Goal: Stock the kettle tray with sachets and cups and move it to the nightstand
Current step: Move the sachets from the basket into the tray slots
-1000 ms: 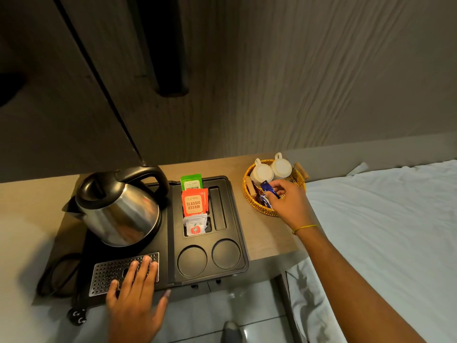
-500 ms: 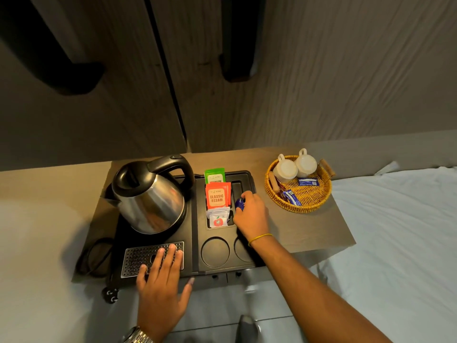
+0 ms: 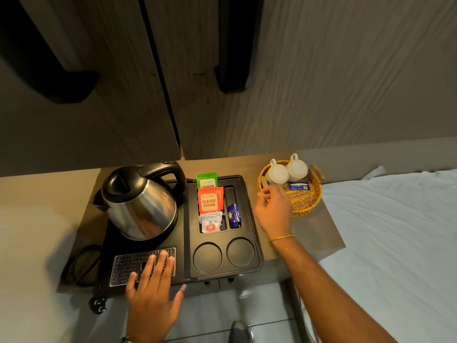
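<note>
Your right hand [image 3: 273,209], grip loosely spread and empty, hovered just before two fragile white ceramic cups [image 3: 286,171]; take their handles.

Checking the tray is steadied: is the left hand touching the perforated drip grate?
Touching. The head view shows the left hand with fingers lying flat on the drip grate.

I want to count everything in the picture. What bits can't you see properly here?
All in the head view:
- Basket contents: the right hand covers its near-left side.
- Right hand's fingertips: hidden, so whether it holds something is unclear.
- Cups: upside down, insides unseen.
- Green sachet: lower half behind the orange sachet.
- Blue sachet: print too small.
- Cord: partly under the tray.
</note>
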Tool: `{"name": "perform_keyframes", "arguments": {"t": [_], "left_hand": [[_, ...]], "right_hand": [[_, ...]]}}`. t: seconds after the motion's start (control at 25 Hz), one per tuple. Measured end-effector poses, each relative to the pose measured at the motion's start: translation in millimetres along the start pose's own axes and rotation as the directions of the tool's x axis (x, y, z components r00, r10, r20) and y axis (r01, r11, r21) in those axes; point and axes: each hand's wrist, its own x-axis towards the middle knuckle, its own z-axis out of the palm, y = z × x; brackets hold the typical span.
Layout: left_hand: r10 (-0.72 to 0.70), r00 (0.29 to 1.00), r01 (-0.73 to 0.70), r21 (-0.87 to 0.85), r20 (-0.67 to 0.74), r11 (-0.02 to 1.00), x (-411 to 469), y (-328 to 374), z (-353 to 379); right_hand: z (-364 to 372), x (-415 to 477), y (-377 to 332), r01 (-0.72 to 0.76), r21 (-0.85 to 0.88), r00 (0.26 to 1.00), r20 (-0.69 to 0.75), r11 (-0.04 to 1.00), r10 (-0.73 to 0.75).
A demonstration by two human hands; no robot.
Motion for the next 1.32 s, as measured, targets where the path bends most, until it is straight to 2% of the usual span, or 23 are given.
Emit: {"name": "perform_keyframes", "arguments": {"t": [0.08, 0.12, 0.2, 0.28, 0.36, 0.52, 0.72, 0.84, 1.04, 1.32], "left_hand": [[-0.003, 1.000, 0.003, -0.003, 0.005, 1.000, 0, 0, 1], [-0.005, 1.000, 0.005, -0.007, 0.001, 1.000, 0, 0, 1], [-0.007, 1.000, 0.007, -0.011, -0.011, 1.000, 1, 0, 2], [-0.008, 1.000, 0.008, -0.015, -0.013, 1.000, 2, 0, 2], [-0.012, 1.000, 0.011, -0.015, -0.016, 1.000, 3, 0, 3], [-0.017, 0.999, 0.016, -0.009, -0.038, 1.000, 3, 0, 5], [-0.017, 1.000, 0.017, 0.005, -0.016, 1.000, 4, -2, 8], [-0.024, 1.000, 0.024, 0.002, -0.009, 1.000, 4, -3, 8], [-0.026, 1.000, 0.026, -0.001, -0.018, 1.000, 5, -2, 9], [-0.023, 1.000, 0.023, 0.002, -0.003, 1.000, 2, -2, 7]], "right_hand": [[-21, 26, 22, -0.055, -0.046, 0.997, -0.047, 0.997, 0.053], [-28, 37, 30, -0.076, -0.082, 0.997, -0.018, 0.994, 0.074], [-32, 54, 41, -0.056, -0.168, 0.987, 0.141, 0.984, 0.081], [-31, 63, 44, 0.022, -0.234, 0.950, 0.309, 0.972, 0.053], [-29, 66, 43, 0.094, -0.258, 0.919, 0.393, 0.961, 0.015], [-28, 69, 42, 0.136, -0.240, 0.913, 0.408, 0.961, -0.027], [-30, 74, 48, 0.175, -0.104, 0.876, 0.470, 0.979, -0.107], [-34, 74, 50, 0.177, -0.130, 0.875, 0.474, 0.976, -0.096], [-33, 70, 46, 0.285, -0.276, 0.875, 0.467, 0.918, -0.131], [-25, 55, 50, 0.141, -0.174, 0.974, 0.200, 0.974, -0.106]]}}
